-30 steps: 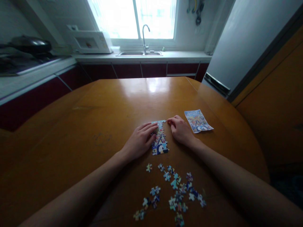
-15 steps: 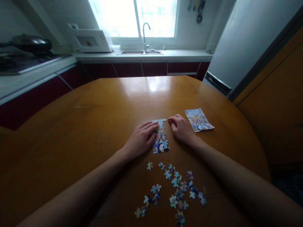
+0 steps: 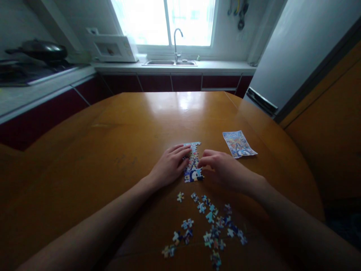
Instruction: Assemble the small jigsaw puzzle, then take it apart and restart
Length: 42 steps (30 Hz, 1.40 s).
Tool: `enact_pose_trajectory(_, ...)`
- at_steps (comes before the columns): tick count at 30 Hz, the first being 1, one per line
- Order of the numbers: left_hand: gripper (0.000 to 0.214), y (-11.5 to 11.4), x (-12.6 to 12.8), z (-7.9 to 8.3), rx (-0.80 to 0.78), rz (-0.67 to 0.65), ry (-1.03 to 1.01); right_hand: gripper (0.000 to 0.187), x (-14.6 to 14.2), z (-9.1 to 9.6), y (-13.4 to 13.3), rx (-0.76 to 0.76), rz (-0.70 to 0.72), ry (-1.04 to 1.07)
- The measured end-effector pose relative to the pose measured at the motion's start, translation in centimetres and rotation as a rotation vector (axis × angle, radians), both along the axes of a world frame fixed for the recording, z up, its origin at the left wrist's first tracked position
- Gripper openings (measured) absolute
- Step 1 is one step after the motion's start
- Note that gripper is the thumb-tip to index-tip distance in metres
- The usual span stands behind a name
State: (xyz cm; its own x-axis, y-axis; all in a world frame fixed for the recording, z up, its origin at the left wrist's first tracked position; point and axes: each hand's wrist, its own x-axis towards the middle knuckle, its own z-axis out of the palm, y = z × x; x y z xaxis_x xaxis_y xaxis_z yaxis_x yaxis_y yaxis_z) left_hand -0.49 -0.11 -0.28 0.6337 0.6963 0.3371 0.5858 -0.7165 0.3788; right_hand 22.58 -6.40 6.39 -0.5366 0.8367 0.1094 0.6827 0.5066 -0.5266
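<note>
left hand [image 3: 169, 168] lies flat, open, on a part-built puzzle [image 3: 193, 168] toward the table's [image 3: 141, 124] right edge; right hand [image 3: 225, 170], fingers curled, touches it, grip unclear.

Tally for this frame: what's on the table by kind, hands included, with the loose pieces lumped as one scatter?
Hands: 2 (left hand, right hand)
Assembled puzzle strip: 1
Picture card: 1
Scatter of loose pieces: 1, too blurred to count singly
Total: 5
</note>
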Motion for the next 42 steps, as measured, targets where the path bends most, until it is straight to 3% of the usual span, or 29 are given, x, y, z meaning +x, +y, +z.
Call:
enact_pose_trajectory(3,0.037,0.0,0.0,0.0,0.003,0.000,0.009,0.013,-1.2,1.3,-2.4,-0.074,0.158,-0.138)
enact_pose_trajectory(7,0.037,-0.1,0.0,0.1,-0.006,0.001,-0.006,0.012,-1.9,1.3,-4.2,-0.077,0.244,-0.296)
enact_pose_trajectory(19,0.034,-0.2,0.2,0.3,0.010,0.000,-0.005,0.008,-3.2,0.7,-5.2,-0.071,0.275,-0.395)
enact_pose_trajectory(30,0.039,-0.2,0.2,0.5,-0.006,0.018,-0.004,0.012,-3.8,1.6,-5.5,-0.113,0.354,-0.417)
enact_pose_trajectory(42,0.040,-0.2,0.2,0.4,-0.008,0.017,-0.021,0.019,-4.2,0.5,-6.0,-0.121,0.271,-0.454)
